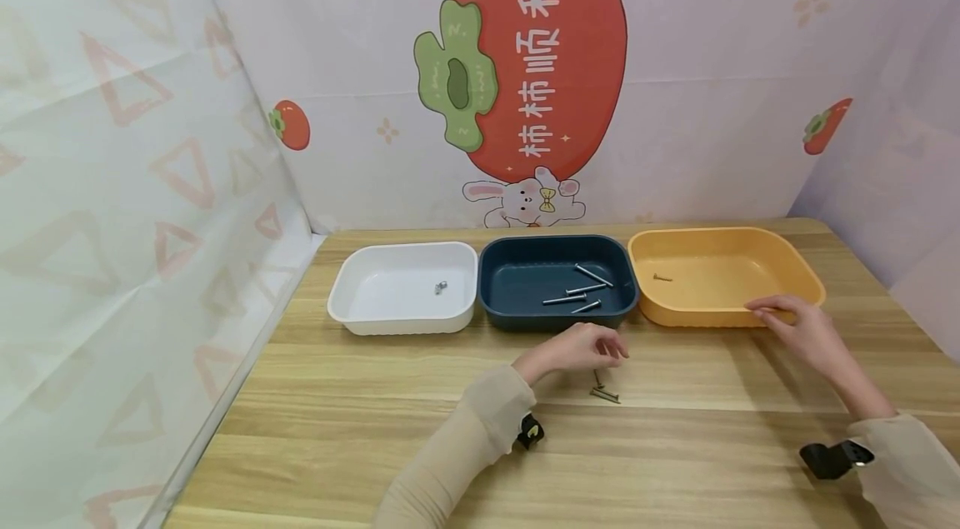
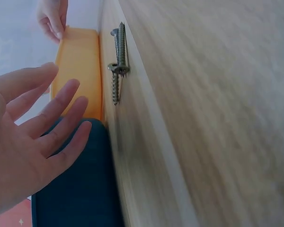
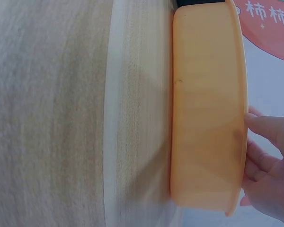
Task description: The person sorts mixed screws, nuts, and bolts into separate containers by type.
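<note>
My left hand (image 1: 581, 348), fingers loosely bent and apart, hovers over the table just in front of the dark blue tray (image 1: 558, 319). Close below its fingertips lie a few brass-coloured screws (image 1: 605, 396); the left wrist view shows these screws (image 2: 121, 49) with nothing between the fingers. At the right, my right hand (image 1: 806, 331) holds the near rim of the orange tray (image 1: 697, 317), thumb and fingers at the edge. One small brass-coloured screw (image 1: 663, 278) lies inside that tray toward its left end.
Several long silver screws (image 1: 564, 300) lie in the dark blue tray. A white tray (image 1: 405, 323) to its left holds small silver pieces (image 1: 440, 287). All three trays stand side by side along the back of the wooden table (image 1: 337, 437), before a printed cloth (image 1: 675, 137).
</note>
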The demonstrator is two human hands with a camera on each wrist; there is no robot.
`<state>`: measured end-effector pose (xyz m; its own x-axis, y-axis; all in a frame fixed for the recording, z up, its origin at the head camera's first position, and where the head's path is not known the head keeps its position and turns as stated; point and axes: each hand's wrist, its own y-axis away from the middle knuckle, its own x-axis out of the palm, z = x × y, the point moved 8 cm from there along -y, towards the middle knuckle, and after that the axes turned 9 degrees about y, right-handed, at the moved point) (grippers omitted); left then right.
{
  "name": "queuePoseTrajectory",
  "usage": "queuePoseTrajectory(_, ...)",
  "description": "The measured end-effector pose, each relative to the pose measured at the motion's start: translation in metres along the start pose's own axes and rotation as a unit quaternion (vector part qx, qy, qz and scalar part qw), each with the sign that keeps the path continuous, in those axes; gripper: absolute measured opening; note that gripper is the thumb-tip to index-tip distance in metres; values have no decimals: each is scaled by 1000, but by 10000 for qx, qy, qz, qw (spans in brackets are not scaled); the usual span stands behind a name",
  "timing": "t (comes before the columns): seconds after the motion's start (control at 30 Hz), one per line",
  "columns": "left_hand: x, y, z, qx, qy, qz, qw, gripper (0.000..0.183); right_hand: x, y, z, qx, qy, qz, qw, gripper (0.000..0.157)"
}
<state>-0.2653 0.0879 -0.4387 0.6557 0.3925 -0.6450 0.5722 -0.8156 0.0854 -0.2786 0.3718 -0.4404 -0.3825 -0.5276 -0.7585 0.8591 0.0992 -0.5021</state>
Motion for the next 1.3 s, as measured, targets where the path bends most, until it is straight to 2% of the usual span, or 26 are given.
queuePoseTrajectory(0.2,1,7,4,3,-176,315,9993,18,-15,-2,34,153,-300,78,9994,7)
queuePoseTrajectory(0.4,4,10,9,-130,-91,545,9984,20,-15,-2,33,112,-258,11,9996,7)
queuePoseTrajectory(0.57,5,12,11,-222,-133,597,9979,20,-13,-2,31,96,-313,0,9995,11)
queuePoseTrajectory(0.8,7,12,12,-360,-175,782,9961,21,-23,-4,53,86,-550,60,9984,9)
queuePoseTrajectory(0.97,8,11,15,-272,-461,851,9949,20,-29,-5,67,18,-257,79,9996,8)
queuePoseTrajectory(1.13,11,9,17,-175,-662,906,9935,20,-28,-4,65,-13,-353,-26,9994,7)
queuePoseTrajectory(1.3,12,8,18,-171,-780,971,9921,18,-29,-4,67,-48,-235,64,9997,8)
